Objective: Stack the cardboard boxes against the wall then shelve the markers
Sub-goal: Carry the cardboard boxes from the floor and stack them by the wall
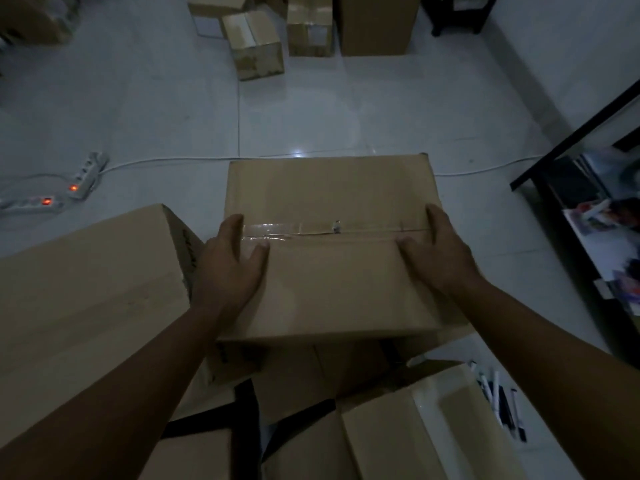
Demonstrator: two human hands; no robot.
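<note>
The box [332,251] sits between both hands, on top of other boxes. The left hand [228,265] and right hand [440,254] clasp its sides, thumbs on top. It looks stiff, taped, maybe heavy; holding low at the sides seems safest.

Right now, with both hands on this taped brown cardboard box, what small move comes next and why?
Probably lift it straight up. The left hand and right hand already clasp opposite sides of the taped brown cardboard box, which rests on other boxes, and the stacked boxes stand across the floor.
</note>
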